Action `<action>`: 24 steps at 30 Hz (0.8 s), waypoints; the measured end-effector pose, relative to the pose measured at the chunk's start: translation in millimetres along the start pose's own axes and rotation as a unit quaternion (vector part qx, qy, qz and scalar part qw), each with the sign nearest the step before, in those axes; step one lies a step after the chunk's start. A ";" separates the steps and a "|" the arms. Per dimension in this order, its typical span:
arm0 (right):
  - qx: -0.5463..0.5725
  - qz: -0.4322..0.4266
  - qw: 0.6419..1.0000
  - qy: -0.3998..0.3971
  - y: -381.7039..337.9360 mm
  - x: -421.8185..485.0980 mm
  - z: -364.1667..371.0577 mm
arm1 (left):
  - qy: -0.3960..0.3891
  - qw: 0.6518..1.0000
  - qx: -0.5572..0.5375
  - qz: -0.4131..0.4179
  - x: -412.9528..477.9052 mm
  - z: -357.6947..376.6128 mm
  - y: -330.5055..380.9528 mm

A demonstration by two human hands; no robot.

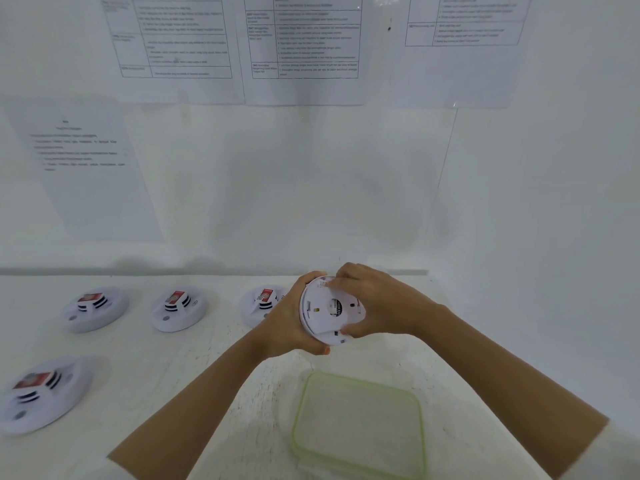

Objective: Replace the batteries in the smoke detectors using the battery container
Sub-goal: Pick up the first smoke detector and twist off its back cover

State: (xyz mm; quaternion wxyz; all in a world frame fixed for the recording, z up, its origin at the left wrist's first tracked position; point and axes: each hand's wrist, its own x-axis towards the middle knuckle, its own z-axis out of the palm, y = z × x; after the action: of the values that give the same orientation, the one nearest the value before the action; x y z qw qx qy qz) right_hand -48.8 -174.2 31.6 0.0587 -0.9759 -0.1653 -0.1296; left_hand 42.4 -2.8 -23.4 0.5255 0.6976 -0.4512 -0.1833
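Fingers [341, 273] of the right hand [377, 303] are curled over the top edge of a round white smoke detector [325, 311], with the thumb hooked under its lower rim, so that's a proper grip. The left hand [287, 320] wraps around the opposite side, fingers behind the rim and thumb at the bottom, also gripping it. The detector is held up off the white table [173, 375], tipped so its flat back faces the camera, and there's a dark round spot near the middle, too blurry to say what it is. Just below the hands, nearer the person, sits a clear plastic container [360, 424] with a pale green rim, flat on the table; can't tell what's in it. Off to the left are four more detectors: three in a back row [178, 310] and one closer in at the far left [43, 393], each with a red-labelled block on its raised centre. Printed sheets [304, 46] are stuck on the wall behind.
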 end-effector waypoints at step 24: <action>0.000 -0.020 1.000 -0.002 -0.9 -4.6 -1.1 | 0.003 1.000 -0.017 0.003 -5.1 -5.1 6.7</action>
State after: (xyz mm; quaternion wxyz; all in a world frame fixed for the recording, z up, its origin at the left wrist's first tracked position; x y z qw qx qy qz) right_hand -53.5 -175.0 31.4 0.0558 -0.9726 -0.1851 -0.1289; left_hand 40.6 4.0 -16.5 0.5388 0.6878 -0.4490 -0.1872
